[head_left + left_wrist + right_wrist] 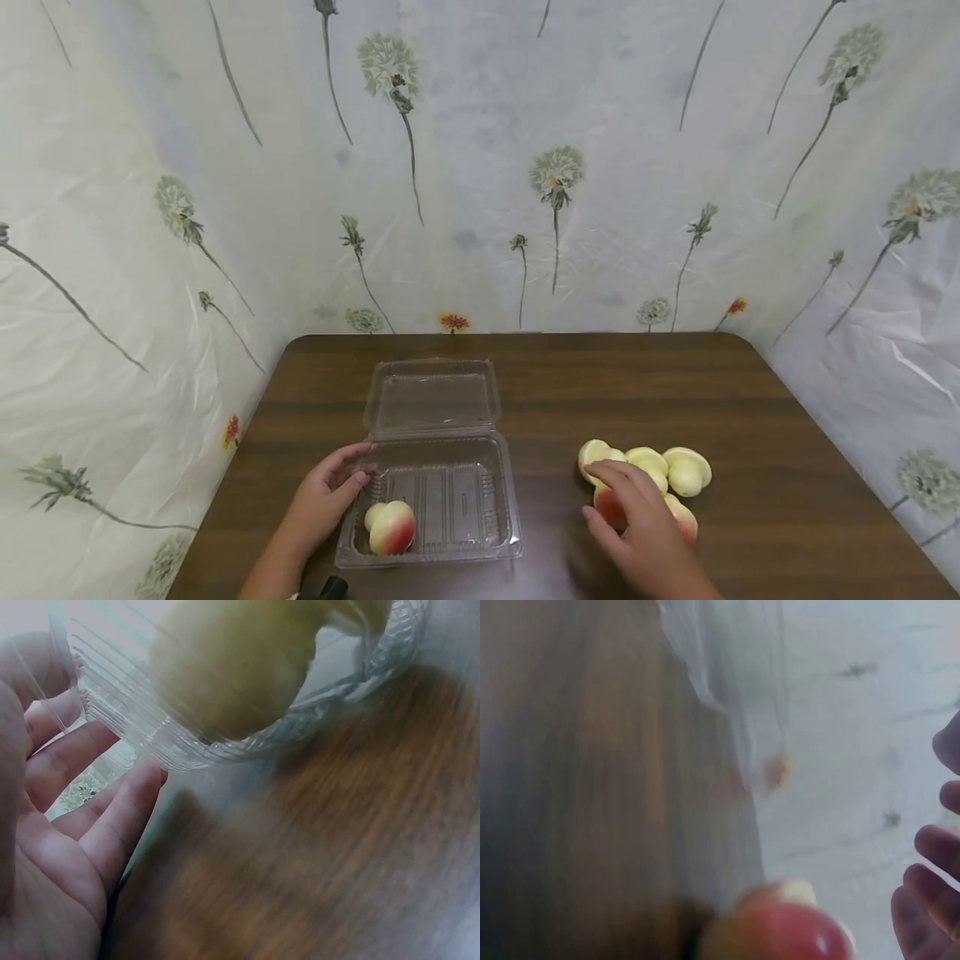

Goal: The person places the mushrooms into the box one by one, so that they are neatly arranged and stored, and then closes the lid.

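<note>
Loosely spread, your left hand (322, 498) touches a clear plastic hinged box (457, 508).
Your right hand (643, 529), fingers parted, arches over yellow, red-blushed fruits (688, 473); brown wood-grain table (600, 387), dandelion-printed sheeting (472, 158) behind.

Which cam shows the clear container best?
Head: nearly all of the clear container is in view, hinged lid open; only the left hand covers part of its edge. Left wrist: just a cropped, ribbed close-up. Right wrist: blurred, can't make it out.
</note>
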Demonstrator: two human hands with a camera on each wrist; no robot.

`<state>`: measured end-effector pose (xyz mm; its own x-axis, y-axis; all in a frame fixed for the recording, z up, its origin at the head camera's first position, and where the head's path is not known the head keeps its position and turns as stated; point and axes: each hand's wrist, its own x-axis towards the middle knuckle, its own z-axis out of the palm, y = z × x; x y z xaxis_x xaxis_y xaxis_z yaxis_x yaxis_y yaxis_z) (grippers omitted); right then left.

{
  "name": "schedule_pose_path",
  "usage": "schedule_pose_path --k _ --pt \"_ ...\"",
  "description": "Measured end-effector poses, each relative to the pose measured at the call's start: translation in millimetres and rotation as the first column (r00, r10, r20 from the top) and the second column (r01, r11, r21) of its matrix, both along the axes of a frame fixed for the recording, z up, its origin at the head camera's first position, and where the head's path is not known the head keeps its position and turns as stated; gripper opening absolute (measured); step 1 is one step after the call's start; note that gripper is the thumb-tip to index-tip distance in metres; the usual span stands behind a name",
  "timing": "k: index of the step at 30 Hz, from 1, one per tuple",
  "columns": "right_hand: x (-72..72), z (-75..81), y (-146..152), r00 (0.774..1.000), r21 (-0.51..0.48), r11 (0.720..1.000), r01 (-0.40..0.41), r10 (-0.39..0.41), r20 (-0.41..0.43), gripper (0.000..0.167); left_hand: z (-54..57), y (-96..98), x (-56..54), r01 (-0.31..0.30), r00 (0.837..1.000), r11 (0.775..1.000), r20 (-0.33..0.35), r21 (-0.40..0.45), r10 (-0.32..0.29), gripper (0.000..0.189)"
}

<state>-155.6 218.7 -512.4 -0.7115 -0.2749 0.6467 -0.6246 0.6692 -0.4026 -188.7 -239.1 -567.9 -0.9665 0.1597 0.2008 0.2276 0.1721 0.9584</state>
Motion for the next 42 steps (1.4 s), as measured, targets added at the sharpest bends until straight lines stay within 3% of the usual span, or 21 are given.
schedule_pose_path --k 11,24,27,31,34,42 --pt "-6.5 6.1 45.1 0.995 -0.008 0.996 0.094 -0.095 -0.036 0.061 0.1 0.5 -0.6 -0.009 1.000 1.000 0.019 0.019 0.008 0.039" --pt "-0.4 -8.4 90.4 0.972 0.015 0.980 0.200 -0.201 0.121 0.066 -1.1 -0.4 -1.6 0.003 1.000 0.999 0.029 0.053 -0.005 0.039" --pt "2.0 -10.8 96.8 0.951 0.048 0.972 0.232 -0.237 0.199 0.065 -0.4 -0.8 -3.3 0.014 1.000 0.998 0.019 0.054 -0.016 0.039" --pt "6.3 -16.3 104.0 0.893 0.115 0.956 0.270 -0.293 0.341 0.072 0.8 -0.3 -5.4 0.015 1.000 0.999 0.024 0.042 -0.016 0.039" --pt "9.1 -21.6 107.6 0.863 0.127 0.952 0.280 -0.307 0.401 0.076 1.3 0.4 -5.4 0.010 0.999 0.999 0.036 0.037 -0.011 0.039" --pt "14.9 -33.4 107.5 0.850 0.090 0.950 0.298 -0.307 0.429 0.077 0.1 0.9 -1.1 -0.004 0.999 1.000 0.033 0.031 0.003 0.039"
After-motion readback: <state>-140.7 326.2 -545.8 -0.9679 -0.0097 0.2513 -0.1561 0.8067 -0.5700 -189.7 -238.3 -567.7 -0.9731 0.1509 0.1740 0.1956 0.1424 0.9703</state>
